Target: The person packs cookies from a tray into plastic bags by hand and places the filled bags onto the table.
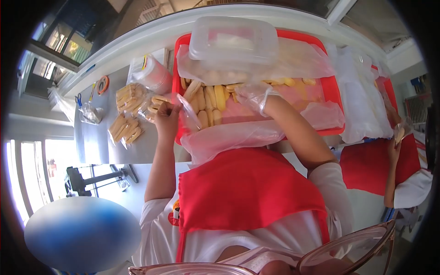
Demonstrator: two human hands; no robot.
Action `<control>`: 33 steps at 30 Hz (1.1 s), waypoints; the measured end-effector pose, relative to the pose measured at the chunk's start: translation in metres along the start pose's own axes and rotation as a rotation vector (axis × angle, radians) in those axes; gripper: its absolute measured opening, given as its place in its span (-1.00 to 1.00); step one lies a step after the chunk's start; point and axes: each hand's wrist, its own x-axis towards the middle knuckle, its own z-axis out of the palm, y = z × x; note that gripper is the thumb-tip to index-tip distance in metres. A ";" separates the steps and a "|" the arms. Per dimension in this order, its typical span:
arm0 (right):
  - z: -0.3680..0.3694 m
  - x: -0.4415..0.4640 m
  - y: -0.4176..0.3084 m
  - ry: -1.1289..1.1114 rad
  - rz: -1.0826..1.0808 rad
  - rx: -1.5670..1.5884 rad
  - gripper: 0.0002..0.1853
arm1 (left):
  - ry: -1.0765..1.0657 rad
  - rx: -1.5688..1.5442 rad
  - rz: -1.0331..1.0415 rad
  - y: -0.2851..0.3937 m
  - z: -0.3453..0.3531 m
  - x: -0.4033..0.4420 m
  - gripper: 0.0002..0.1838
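My left hand is bare, its thumb and fingers pinched on a clear plastic bag at the left end of a red tray. My right hand wears a clear plastic glove and reaches into the tray, its fingertips by the finger-shaped biscuits. The glove and blur hide how its fingers are set. Golden biscuits lie in rows at the tray's left and along its far side. Translucent sheeting lines the tray and folds over its edges.
Bagged biscuits lie left of the tray, near a white tub, tape and scissors. A translucent plastic container rests over the tray's far edge. On the right, a co-worker's hand holds a small bag beside a covered tray.
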 end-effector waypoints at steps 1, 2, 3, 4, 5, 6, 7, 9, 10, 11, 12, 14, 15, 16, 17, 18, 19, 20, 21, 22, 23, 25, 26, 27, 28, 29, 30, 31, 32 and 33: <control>0.020 0.013 0.009 0.102 -0.078 0.014 -0.73 | 0.070 -0.094 0.027 0.001 -0.003 0.001 -0.84; 0.039 0.025 0.017 0.203 -0.157 0.020 -0.72 | 0.140 -0.188 0.055 0.004 -0.007 0.003 -0.84; 0.044 0.034 0.013 0.165 -0.144 0.046 -0.72 | 0.210 -0.281 0.085 0.010 -0.012 0.004 -0.83; 0.048 0.043 0.005 0.126 -0.131 0.073 -0.72 | 0.287 -0.331 0.118 0.027 -0.022 0.004 -0.83; 0.051 0.051 -0.004 0.086 -0.116 0.101 -0.72 | 0.476 -0.454 0.082 0.039 -0.029 0.008 -0.82; 0.054 0.059 -0.012 0.048 -0.101 0.131 -0.72 | 0.529 -0.401 0.120 0.050 -0.042 0.007 -0.84; 0.055 0.064 -0.020 0.011 -0.086 0.162 -0.71 | 0.585 -0.344 0.155 0.061 -0.055 0.006 -0.85; 0.060 0.060 -0.035 0.072 -0.057 -0.003 -0.66 | 0.655 -0.286 0.210 0.075 -0.081 0.004 -0.85; 0.060 0.057 -0.040 0.102 -0.040 -0.085 -0.63 | 0.666 -0.286 0.233 0.075 -0.095 0.004 -0.85; 0.057 0.057 -0.041 0.024 -0.061 -0.147 -0.60 | 0.695 -0.148 0.278 0.075 -0.104 0.001 -0.86; 0.054 0.054 -0.039 -0.059 -0.082 -0.208 -0.58 | 0.721 -0.007 0.318 0.077 -0.112 -0.004 -0.86; 0.051 0.048 -0.033 -0.187 -0.081 -0.282 -0.57 | 0.745 -0.043 0.334 0.076 -0.127 -0.013 -0.88; 0.050 0.045 -0.029 -0.231 -0.058 -0.295 -0.58 | 0.789 -0.031 0.313 0.074 -0.132 -0.015 -0.88; 0.051 0.042 -0.024 -0.275 -0.036 -0.308 -0.60 | 0.834 -0.019 0.293 0.072 -0.138 -0.018 -0.88; 0.058 0.038 -0.014 -0.187 -0.097 -0.402 -0.59 | 0.848 -0.024 0.271 0.067 -0.146 -0.020 -0.90; 0.061 0.032 -0.011 -0.093 -0.158 -0.493 -0.59 | 0.858 0.009 0.267 0.063 -0.152 -0.020 -0.91; 0.064 0.032 -0.010 -0.088 -0.171 -0.480 -0.59 | 0.862 0.042 0.267 0.058 -0.157 -0.020 -0.92; 0.065 0.032 -0.010 -0.085 -0.185 -0.468 -0.60 | 0.860 0.074 0.268 0.056 -0.158 -0.019 -0.92; 0.043 0.035 -0.038 -0.170 -0.148 -0.352 -0.61 | 0.835 0.066 0.273 0.054 -0.156 -0.016 -0.94; 0.029 0.040 -0.062 -0.250 -0.108 -0.234 -0.62 | 0.807 0.055 0.281 0.054 -0.151 -0.012 -0.95; 0.028 0.044 -0.083 -0.285 -0.211 -0.219 -0.63 | 0.776 0.041 0.291 0.054 -0.145 -0.007 -0.96; 0.049 0.054 -0.102 -0.176 -0.587 -0.311 -0.67 | 0.692 0.038 0.325 0.057 -0.129 0.001 -0.97; 0.071 0.061 -0.098 -0.031 -0.860 -0.423 -0.68 | 0.651 0.037 0.341 0.060 -0.119 0.004 -0.97; 0.076 0.061 -0.096 -0.004 -0.876 -0.443 -0.70 | 0.650 -0.063 0.373 0.070 -0.105 0.004 -0.96; 0.080 0.062 -0.093 0.018 -0.897 -0.463 -0.71 | 0.623 -0.114 0.384 0.071 -0.100 0.006 -0.97; 0.086 0.062 -0.091 0.036 -0.924 -0.481 -0.73 | 0.600 -0.163 0.388 0.071 -0.097 0.005 -0.98; 0.083 0.059 -0.091 -0.064 -0.835 -0.498 -0.74 | 0.583 -0.211 0.387 0.069 -0.095 0.004 -0.97; 0.075 0.053 -0.091 -0.166 -0.751 -0.514 -0.76 | 0.569 -0.203 0.354 0.067 -0.094 0.002 -0.96; 0.070 0.046 -0.091 -0.267 -0.668 -0.528 -0.76 | 0.556 -0.194 0.319 0.065 -0.094 0.001 -0.94; 0.067 0.038 -0.090 -0.242 -0.527 -0.448 -0.77 | 0.542 -0.184 0.287 0.063 -0.094 0.001 -0.91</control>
